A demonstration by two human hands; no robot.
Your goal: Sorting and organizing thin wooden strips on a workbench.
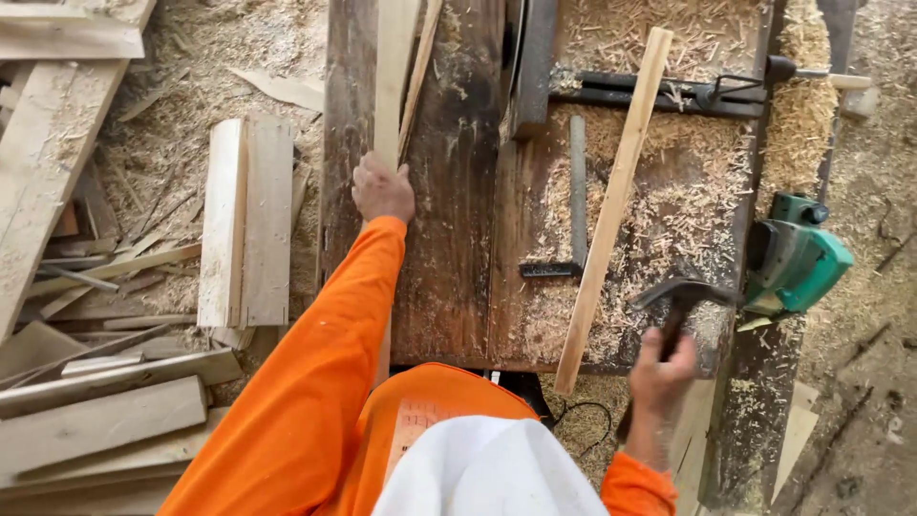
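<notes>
Meanwhile, left hand (382,189) fingers clench a pale plank (394,76); right hand (661,371) fingers grip a hammer (680,298).

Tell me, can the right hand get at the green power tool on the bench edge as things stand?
Probably not freely: the right hand is closed on a hammer. The green power tool lies close beside it, with nothing between.

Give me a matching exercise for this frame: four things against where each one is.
Things:
1. hammer
2. green power planer
3. long wood strip
4. narrow board

Places:
A. lying diagonally over the shavings on the bench
B. under the left hand
C. in the right hand
D. at the bench's right edge

Pairs: 1-C, 2-D, 3-A, 4-B
</notes>
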